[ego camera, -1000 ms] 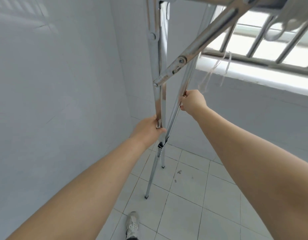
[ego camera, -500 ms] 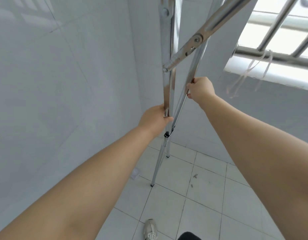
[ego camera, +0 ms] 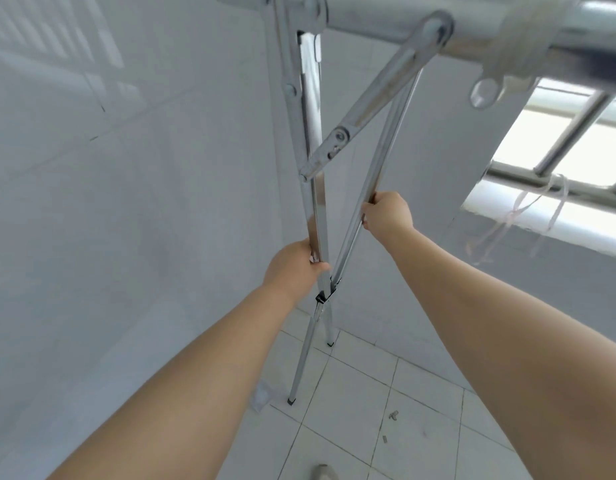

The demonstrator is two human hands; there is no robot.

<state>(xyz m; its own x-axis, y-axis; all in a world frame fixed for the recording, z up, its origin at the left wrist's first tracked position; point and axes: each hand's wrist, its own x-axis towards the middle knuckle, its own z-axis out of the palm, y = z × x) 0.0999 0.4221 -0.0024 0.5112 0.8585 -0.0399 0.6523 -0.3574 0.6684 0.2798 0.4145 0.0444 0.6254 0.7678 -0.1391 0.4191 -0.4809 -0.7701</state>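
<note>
Along the left of the frame runs a white tiled wall (ego camera: 109,202). Just left of centre, the left hand (ego camera: 294,268) grips the upright leg (ego camera: 313,133) of a metal rack, fingers curled round the square tube. Right below that hand, a black joint (ego camera: 323,298) pins this leg to the slanted leg (ego camera: 389,140), and the two cross there. Both feet stand on the tiled floor (ego camera: 351,427) at lower centre. A flat brace (ego camera: 375,95) slants from the upright leg up to the top bar (ego camera: 386,26). Right of centre and higher, the right hand (ego camera: 386,216) is closed round the slanted leg. At the upper right, white cord (ego camera: 507,216) hangs from the barred window (ego camera: 555,143). A shoe tip (ego camera: 322,472) shows at the bottom edge.
</note>
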